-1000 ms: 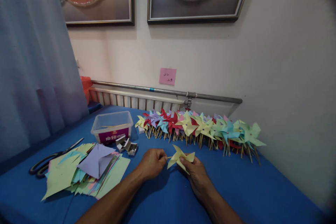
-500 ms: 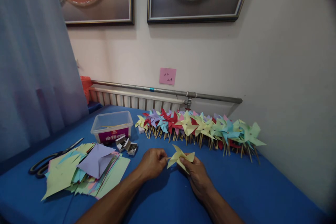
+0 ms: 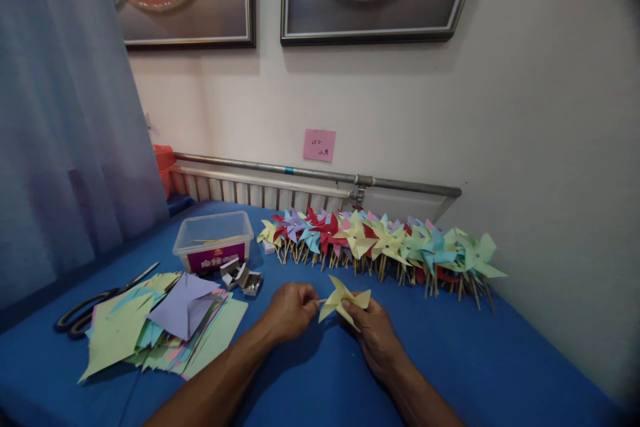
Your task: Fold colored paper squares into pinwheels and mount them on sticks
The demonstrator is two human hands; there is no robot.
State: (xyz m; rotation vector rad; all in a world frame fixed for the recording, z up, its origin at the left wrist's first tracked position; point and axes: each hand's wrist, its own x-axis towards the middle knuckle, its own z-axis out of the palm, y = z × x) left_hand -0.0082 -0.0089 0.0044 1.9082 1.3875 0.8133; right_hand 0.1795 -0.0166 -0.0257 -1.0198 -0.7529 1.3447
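Observation:
A pale yellow paper pinwheel (image 3: 340, 303) is held between my two hands, low over the blue cloth. My left hand (image 3: 291, 310) is closed around a thin wooden stick (image 3: 323, 301); most of the stick is hidden by the fingers and the paper. My right hand (image 3: 373, 330) pinches the pinwheel at its middle, thumb in front and the other fingers behind the blades. Beyond both hands lies a long row of finished-looking paper pinwheels (image 3: 357, 237) in several colours, their sticks pointing toward me.
Left of my hands lie a pile of cut paper sheets (image 3: 120, 330), a purple slit square (image 3: 185, 307) and black-handled scissors (image 3: 95, 303). Behind them stand a clear plastic tub (image 3: 215, 230) holding sticks and small open boxes of pins (image 3: 251, 282). A radiator (image 3: 240, 190) runs along the wall.

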